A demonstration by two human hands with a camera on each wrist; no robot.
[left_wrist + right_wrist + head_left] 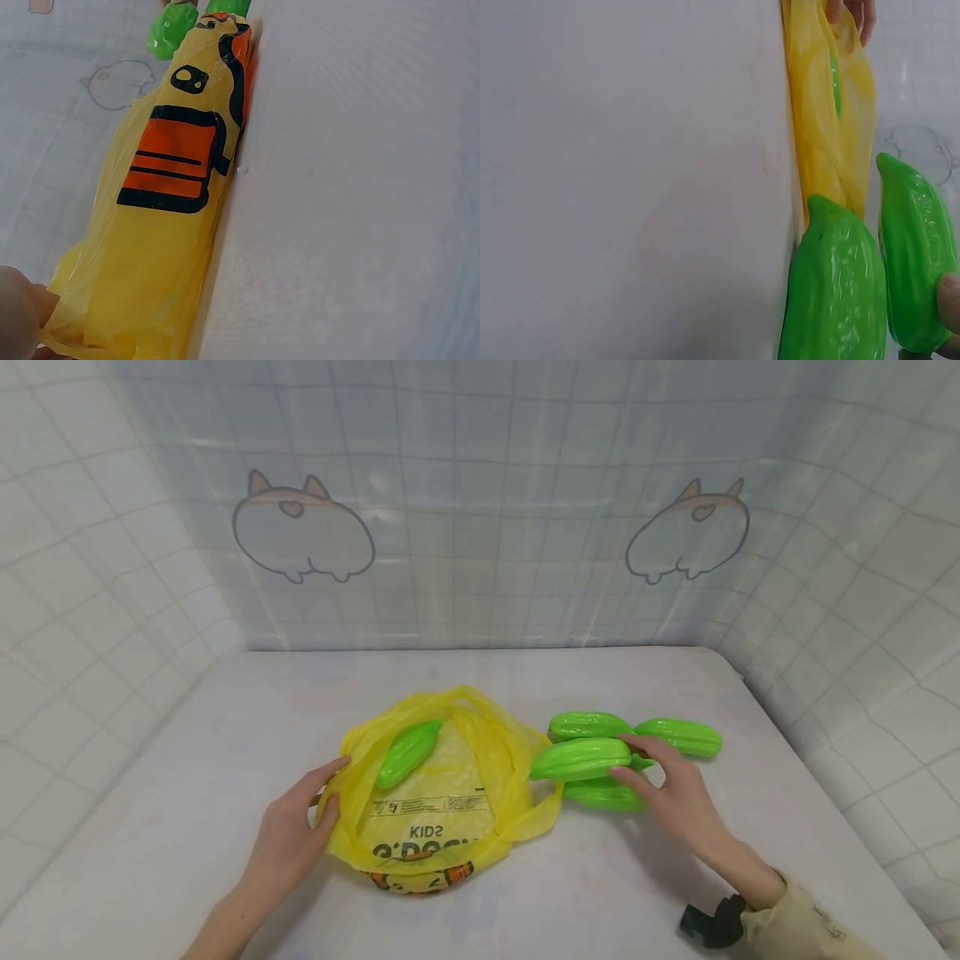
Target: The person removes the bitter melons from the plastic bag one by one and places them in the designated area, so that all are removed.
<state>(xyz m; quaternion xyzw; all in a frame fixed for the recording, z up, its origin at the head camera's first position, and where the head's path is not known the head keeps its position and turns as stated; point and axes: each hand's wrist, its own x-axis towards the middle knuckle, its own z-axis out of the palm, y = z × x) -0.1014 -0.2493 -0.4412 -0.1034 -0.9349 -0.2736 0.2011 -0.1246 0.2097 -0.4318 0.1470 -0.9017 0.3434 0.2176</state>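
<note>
Green ridged gourd (581, 759) is held above the table (570, 893). Right hand (678, 797) pinches its right end, thumb on near side, fingers on far side; most of it sticks out left of the fingertips, toward the yellow plastic bag (517, 777). Can't tell if tip touches bag. Left hand (292, 831) grips bag's left rim, thumb and fingers. Bagged gourd (408, 754) lies inside, far left. Near gourd (603, 796) sits under the held one; far-left gourd (585, 724) and far-right gourd (684, 737) lie beyond.

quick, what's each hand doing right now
Left hand: holding the edge of the yellow bag.
Right hand: holding one ridged green vegetable.
</note>
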